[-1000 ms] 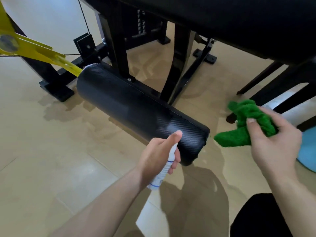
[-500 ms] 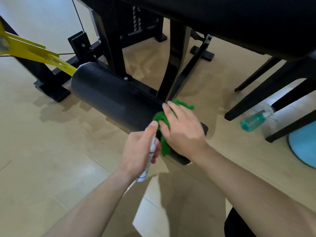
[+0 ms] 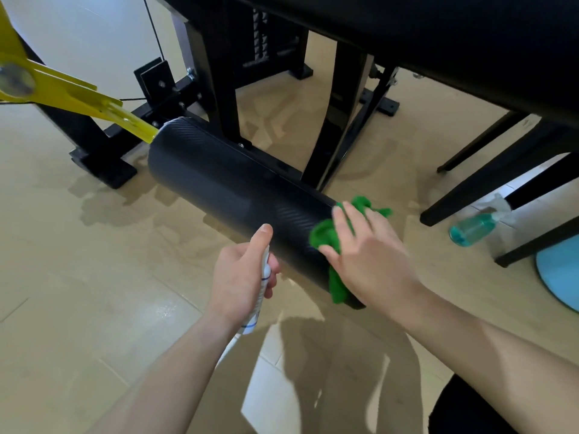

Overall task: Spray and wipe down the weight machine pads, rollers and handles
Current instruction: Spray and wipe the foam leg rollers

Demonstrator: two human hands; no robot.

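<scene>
Under right hand (image 3: 372,261), cloth (image 3: 324,234) on roller (image 3: 225,189)

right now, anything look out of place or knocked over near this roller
A teal spray bottle appears to lie on its side on the floor by the black angled legs, right of the roller, while the left hand grips a white spray bottle. No puddle shows around the teal one. The roller looks intact.

Left hand (image 3: 242,277) curled gripping, right hand (image 3: 366,255) spread flat.
</scene>
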